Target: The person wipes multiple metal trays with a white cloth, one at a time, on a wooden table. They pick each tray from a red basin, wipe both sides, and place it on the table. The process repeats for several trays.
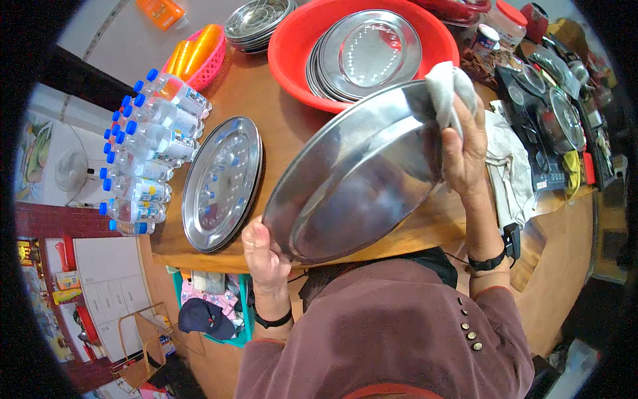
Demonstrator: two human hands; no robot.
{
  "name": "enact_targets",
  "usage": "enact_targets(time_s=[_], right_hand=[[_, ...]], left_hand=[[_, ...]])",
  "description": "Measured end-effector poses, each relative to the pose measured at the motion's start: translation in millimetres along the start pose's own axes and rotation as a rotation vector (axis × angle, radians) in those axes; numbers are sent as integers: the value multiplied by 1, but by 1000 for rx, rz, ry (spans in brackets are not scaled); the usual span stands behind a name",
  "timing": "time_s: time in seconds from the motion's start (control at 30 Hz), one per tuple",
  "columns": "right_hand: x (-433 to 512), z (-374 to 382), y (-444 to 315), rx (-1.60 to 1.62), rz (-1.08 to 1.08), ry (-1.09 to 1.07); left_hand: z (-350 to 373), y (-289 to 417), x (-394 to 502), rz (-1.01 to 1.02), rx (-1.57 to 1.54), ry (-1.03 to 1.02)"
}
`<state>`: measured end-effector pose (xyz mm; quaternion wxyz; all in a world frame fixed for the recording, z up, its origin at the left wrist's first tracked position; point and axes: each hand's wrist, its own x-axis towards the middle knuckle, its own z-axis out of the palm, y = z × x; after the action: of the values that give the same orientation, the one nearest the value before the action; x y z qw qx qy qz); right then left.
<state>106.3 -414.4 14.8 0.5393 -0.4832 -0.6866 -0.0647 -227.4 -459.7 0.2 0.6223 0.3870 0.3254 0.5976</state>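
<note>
An oval stainless-steel platter (359, 174) is held tilted over the table's near edge. My left hand (266, 254) grips its lower left rim. At the upper right rim, my right hand (463, 144) pinches a white cloth (443, 90) against the metal. Left of the platter, a small stack of similar oval platters (222, 184) lies on the wooden table. Beyond it stands a red plastic basin (289, 65) with several oval metal platters (369, 55) inside.
Plastic water bottles (154, 139) with blue caps stand at the left, by a pink basket (207, 67). Round metal plates (256, 25) are stacked behind. A light cloth (508, 169) and a black induction cooktop (546, 169) lie right. A teal crate (246, 309) stands below the edge.
</note>
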Motion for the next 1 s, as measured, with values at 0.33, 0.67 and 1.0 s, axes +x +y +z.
enact_targets(time_s=[0.33,0.67,1.0], right_hand=[[-31,14,-21,-83,0,-3],[-79,57,-114,-296,-452,-297],[-62,67,-124,-174,-501,-238]], left_hand=[[-3,-4,17,-246,-571,8],[28,-22,9,-301,-667,88],[35,-18,-13,-145,-244,-58]])
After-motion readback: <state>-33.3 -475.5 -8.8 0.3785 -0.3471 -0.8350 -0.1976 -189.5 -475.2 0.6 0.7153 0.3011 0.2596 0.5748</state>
